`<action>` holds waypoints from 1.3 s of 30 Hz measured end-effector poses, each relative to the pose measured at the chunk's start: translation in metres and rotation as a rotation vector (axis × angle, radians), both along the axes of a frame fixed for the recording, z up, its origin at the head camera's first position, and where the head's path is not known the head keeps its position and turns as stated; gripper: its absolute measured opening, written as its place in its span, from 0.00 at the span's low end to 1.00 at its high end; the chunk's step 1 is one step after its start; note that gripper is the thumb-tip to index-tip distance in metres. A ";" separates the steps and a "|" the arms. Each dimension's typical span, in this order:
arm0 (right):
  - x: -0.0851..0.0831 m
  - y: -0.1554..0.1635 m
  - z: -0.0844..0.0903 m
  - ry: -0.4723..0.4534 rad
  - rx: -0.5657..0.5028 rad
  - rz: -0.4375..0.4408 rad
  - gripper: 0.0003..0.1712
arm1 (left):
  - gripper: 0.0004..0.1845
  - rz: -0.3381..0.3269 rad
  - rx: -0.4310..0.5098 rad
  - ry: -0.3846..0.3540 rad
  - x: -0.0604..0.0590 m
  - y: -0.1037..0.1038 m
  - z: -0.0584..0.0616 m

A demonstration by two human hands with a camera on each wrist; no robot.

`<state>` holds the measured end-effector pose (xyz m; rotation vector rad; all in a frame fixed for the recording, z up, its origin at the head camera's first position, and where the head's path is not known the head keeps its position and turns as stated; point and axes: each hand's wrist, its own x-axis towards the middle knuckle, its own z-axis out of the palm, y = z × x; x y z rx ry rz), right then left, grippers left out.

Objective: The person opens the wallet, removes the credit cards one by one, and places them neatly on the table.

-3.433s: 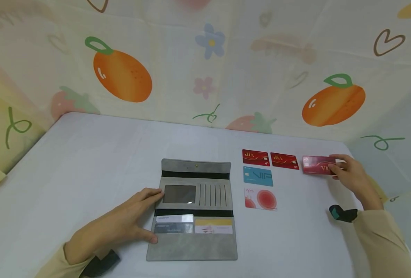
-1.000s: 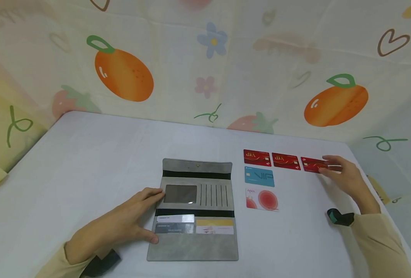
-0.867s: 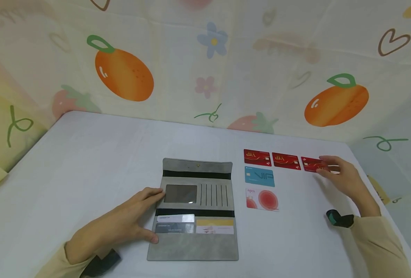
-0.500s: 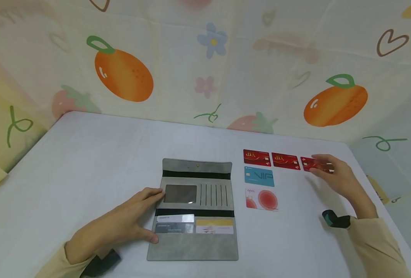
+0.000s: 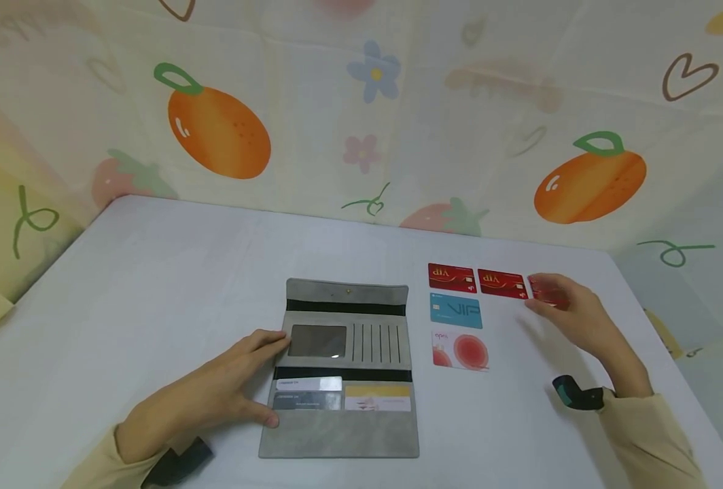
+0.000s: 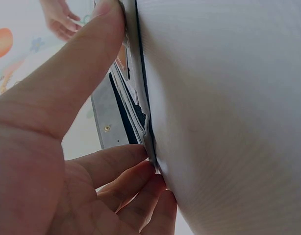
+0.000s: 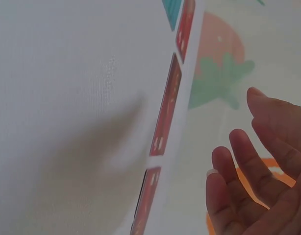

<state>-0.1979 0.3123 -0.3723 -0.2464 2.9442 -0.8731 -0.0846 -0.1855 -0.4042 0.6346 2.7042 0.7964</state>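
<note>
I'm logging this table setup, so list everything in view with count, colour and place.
Wallet: 1, grey, open flat, front centre of table.
Cards in wallet: 3 showing, white, grey, yellow-white, lower slots.
Red cards: 3, in a row right of the wallet; the rightmost partly hidden.
Blue card: 1, below the first red card.
Pink-white card: 1, below the blue one.
Table: 1, white.
Backdrop: 1, cream, fruit print.
Left hand: rests on the wallet's left edge.
Right hand: open, over the rightmost red card.
</note>
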 end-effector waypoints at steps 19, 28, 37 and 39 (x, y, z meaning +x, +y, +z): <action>0.022 -0.048 0.009 0.010 -0.046 0.117 0.28 | 0.59 0.010 -0.004 -0.011 0.000 0.001 0.001; 0.032 -0.064 0.006 -0.005 -0.080 0.190 0.27 | 0.59 0.011 -0.001 -0.021 0.000 0.001 0.001; 0.042 -0.078 0.005 0.011 -0.100 0.247 0.25 | 0.59 0.011 -0.004 -0.018 -0.001 0.002 0.002; 0.043 -0.082 0.004 0.011 -0.099 0.266 0.24 | 0.59 0.012 -0.002 -0.021 -0.001 0.001 0.002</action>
